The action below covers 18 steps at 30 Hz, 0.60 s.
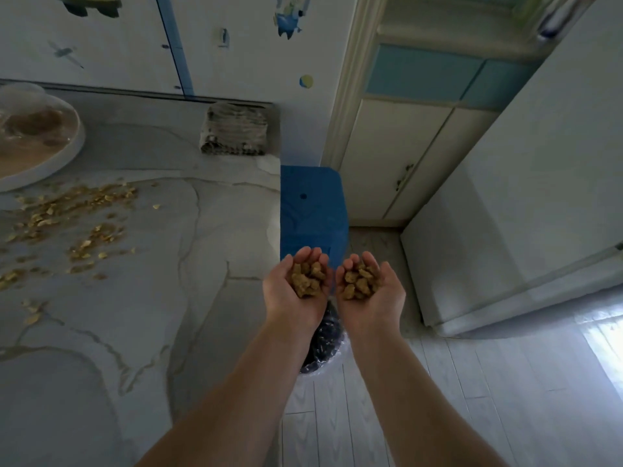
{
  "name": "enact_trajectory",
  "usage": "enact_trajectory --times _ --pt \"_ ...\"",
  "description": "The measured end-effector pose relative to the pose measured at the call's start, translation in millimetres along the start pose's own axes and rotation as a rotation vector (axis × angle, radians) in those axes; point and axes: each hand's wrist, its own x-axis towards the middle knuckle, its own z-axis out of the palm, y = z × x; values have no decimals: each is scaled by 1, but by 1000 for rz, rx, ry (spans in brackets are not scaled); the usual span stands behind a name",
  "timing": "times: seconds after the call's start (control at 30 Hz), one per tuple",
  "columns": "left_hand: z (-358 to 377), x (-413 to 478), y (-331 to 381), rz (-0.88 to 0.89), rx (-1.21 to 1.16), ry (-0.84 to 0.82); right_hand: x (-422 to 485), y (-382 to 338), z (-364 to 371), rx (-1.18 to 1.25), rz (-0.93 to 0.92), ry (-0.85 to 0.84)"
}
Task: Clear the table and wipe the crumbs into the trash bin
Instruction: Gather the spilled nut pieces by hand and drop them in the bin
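Both hands are cupped palm-up, side by side just past the bench (209, 298) edge: the left hand (296, 291) cradles a heap of brown crumbs (307, 278), and the right hand (371, 291) cradles a second heap (360, 281). Directly beneath them sits the trash bin (325, 342) with a dark liner. More yellow crumbs (67, 217) lie scattered on the bench near a round tray (72, 143), with a folded cloth (234, 133) at the far edge.

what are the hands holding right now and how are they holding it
Each hand carries a small heap of brown crumb pieces in its upturned, cupped palm: left hand and right hand, side by side above the dark-lined trash bin. The fingers cradle rather than pinch.
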Motion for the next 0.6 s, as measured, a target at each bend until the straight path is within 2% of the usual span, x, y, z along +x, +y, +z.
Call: enact_trajectory --times 0.33,0.6 --pt "21 63 -55 163 -139 122 88 -37 -9 -122 157 0" --pt "-24 134 -128 304 -428 288 174 -38 -73 -357 368 48"
